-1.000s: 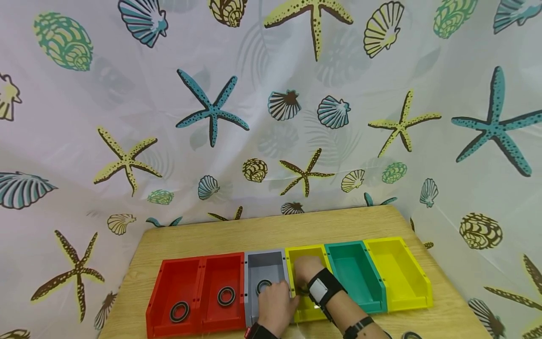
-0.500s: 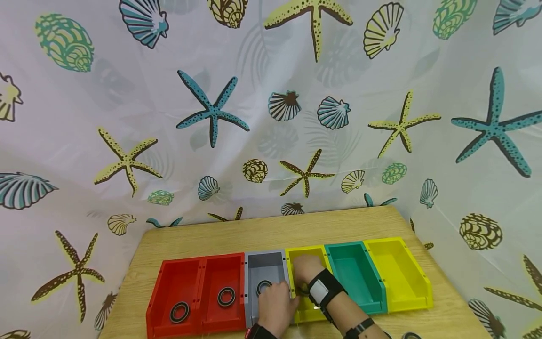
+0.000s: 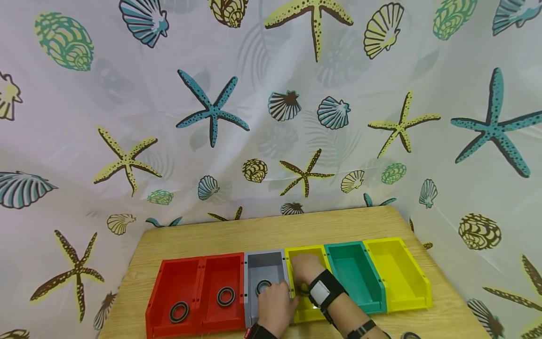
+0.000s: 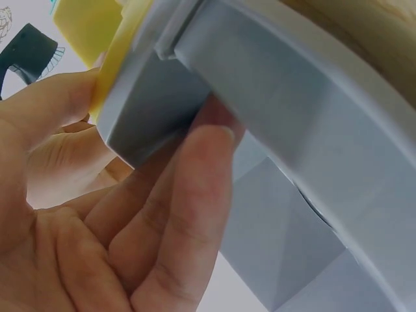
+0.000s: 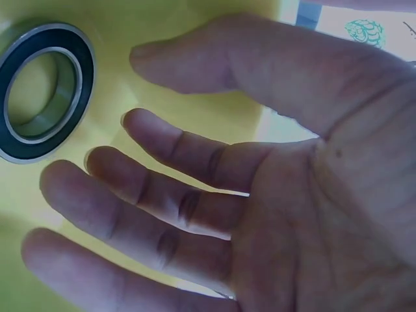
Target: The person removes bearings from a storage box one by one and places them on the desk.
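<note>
Reaches with the right hand deep into the inner yellow bin, out of sight past the knuckles in the head view. Covers all but a dim sliver of the nearest bearing there; in the right wrist view, lies just short of that ring, cropped by the left border. Spreads the fingers loosely, almost straight, with the thumb well apart. Cannot tell of any contact with the bearing.

Pinches with the left hand the side wall of the gray bin next to the yellow, thumb to the yellow side, fingertips partly hidden behind gray. Partly screens a second bearing inside the gray bin. Shows only part of a loose ring at the bottom border, cut off near the right forearm.

Looks like smooth molded plastic in the bins, bright metal rims and a black face on the nearest bearing, grained wood on the worktop.

Leaves a wide gap between thumb and forefinger, with raised walls close on either side, toward the gray bin and the green bin. Continues leftward into two red bins, rightward into an outer yellow bin.
</note>
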The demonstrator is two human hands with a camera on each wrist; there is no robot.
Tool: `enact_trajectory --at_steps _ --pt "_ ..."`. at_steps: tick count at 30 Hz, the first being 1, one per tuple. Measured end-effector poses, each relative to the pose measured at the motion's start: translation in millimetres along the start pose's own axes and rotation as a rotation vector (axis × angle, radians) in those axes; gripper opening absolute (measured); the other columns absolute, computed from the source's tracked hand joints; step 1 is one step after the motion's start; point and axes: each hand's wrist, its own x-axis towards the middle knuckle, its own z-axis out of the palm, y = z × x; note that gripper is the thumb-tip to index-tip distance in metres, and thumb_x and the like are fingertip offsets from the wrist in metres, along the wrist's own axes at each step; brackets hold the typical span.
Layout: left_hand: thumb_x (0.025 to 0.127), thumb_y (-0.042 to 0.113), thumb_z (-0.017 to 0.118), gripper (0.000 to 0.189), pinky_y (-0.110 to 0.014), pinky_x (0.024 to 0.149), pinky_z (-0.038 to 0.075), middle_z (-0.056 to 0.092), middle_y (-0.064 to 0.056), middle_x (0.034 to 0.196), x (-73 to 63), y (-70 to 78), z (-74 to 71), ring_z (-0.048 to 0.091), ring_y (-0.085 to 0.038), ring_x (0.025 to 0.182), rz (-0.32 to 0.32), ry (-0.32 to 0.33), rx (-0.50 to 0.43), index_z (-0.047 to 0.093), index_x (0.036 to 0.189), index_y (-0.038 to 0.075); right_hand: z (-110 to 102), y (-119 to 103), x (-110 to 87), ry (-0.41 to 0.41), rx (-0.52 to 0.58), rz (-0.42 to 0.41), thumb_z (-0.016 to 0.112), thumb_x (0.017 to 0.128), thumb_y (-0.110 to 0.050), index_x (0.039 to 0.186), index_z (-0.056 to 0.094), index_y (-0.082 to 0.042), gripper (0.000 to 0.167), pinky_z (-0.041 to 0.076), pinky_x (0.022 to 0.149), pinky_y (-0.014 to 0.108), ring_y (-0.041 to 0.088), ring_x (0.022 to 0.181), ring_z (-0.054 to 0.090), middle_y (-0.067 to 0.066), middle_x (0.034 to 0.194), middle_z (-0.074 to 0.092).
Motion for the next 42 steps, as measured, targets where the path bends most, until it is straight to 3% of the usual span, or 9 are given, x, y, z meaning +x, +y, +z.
enact_trajectory --at_steps 12,20,23,29,34,38,40,42 --pt "0.080 0.034 0.088 0.049 -0.028 0.047 0.029 0.031 0.007 0.055 -1.7 -0.8 0.9 0.040 -0.012 0.047 0.017 0.026 0.022 0.047 0.061 0.016 -5.0 7.7 -22.0 0.153 0.043 -0.095 0.087 0.073 -0.009 0.072 0.057 -0.008 0.031 0.041 0.055 0.030 0.015 0.058 0.045 0.000 0.063 0.047" --pt "0.079 0.036 0.089 0.054 -0.029 0.045 0.029 0.027 0.008 0.056 -3.8 -1.2 -1.4 0.037 -0.011 0.047 0.050 0.073 0.062 0.042 0.059 0.018 -17.5 18.1 -52.4 0.185 0.141 -0.177 0.079 0.073 -0.002 0.051 0.042 -0.014 0.045 0.018 0.047 0.024 0.009 0.049 0.021 -0.008 0.052 0.022" --pt "0.080 0.038 0.088 0.053 -0.029 0.046 0.030 0.029 0.008 0.056 -4.1 -1.5 -1.7 0.038 -0.011 0.048 0.049 0.066 0.066 0.044 0.060 0.017 -21.3 25.1 -62.0 0.169 0.184 -0.183 0.080 0.074 -0.003 0.052 0.054 -0.012 0.035 0.021 0.048 0.024 0.009 0.050 0.027 -0.009 0.052 0.033" --pt "0.080 0.040 0.088 0.052 -0.028 0.045 0.029 0.029 0.008 0.055 -4.2 -2.4 -1.8 0.039 -0.010 0.047 0.069 0.059 0.058 0.045 0.062 0.017 -26.3 39.7 -81.2 0.175 0.227 -0.140 0.086 0.076 -0.011 0.076 0.077 -0.009 0.010 0.046 0.053 0.032 0.013 0.061 0.053 -0.003 0.074 0.067" --pt "0.080 0.040 0.088 0.052 -0.028 0.042 0.031 0.035 0.007 0.053 -4.5 -3.1 -1.1 0.041 -0.010 0.046 0.112 0.093 0.073 0.046 0.062 0.017 -21.7 57.1 -98.2 0.147 0.245 -0.046 0.087 0.079 -0.018 0.087 0.077 -0.010 0.015 0.053 0.062 0.038 0.014 0.069 0.058 -0.003 0.082 0.069" --pt "0.080 0.041 0.087 0.048 -0.032 0.041 0.037 0.045 0.002 0.053 -4.2 -2.2 0.2 0.047 -0.015 0.046 0.109 0.098 0.096 0.052 0.065 0.013 -8.9 71.2 -111.8 0.091 0.314 0.011 0.086 0.081 -0.019 0.088 0.077 -0.012 0.014 0.053 0.066 0.041 0.015 0.074 0.059 -0.004 0.083 0.067" --pt "0.079 0.041 0.088 0.045 -0.035 0.043 0.044 0.058 -0.005 0.061 -4.0 -0.5 0.9 0.056 -0.020 0.051 0.098 0.101 0.099 0.064 0.080 0.004 -2.0 77.9 -118.1 0.070 0.351 0.034 0.086 0.082 -0.020 0.087 0.076 -0.014 0.012 0.053 0.069 0.042 0.014 0.075 0.060 -0.005 0.084 0.068" --pt "0.079 0.040 0.089 0.057 -0.040 0.049 0.052 0.070 -0.014 0.081 -3.2 2.3 1.0 0.065 -0.028 0.065 0.081 0.096 0.083 0.067 0.106 -0.005 4.7 84.3 -123.8 0.061 0.382 0.055 0.086 0.082 -0.020 0.084 0.075 -0.015 0.012 0.054 0.069 0.042 0.014 0.075 0.060 -0.006 0.083 0.068"
